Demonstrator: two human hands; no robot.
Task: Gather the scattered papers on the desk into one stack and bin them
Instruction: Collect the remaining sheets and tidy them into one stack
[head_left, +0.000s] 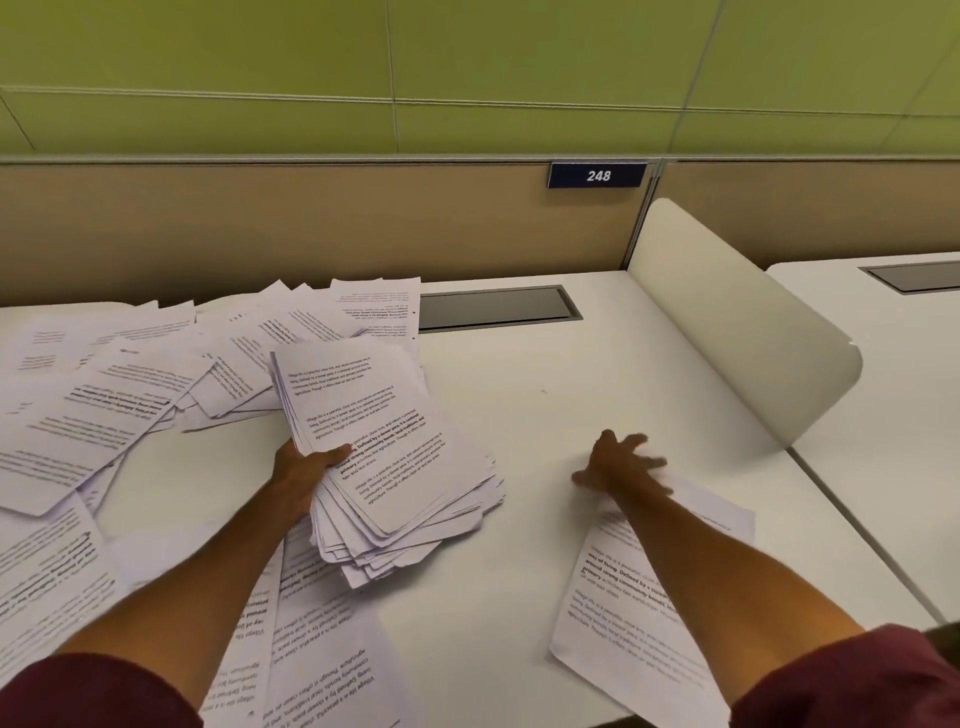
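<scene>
My left hand grips a thick, uneven stack of printed papers by its left edge, thumb on top, lifted just over the white desk. My right hand hovers blurred with fingers spread above the far end of a loose sheet lying at the desk's front right. Several scattered sheets cover the left half of the desk, and more sheets lie under my left forearm at the front edge. No bin is in view.
A grey cable hatch sits in the desk at the back. A curved white divider stands on the right, with a neighbouring desk beyond it. A tan partition with a sign reading 248 backs the desk.
</scene>
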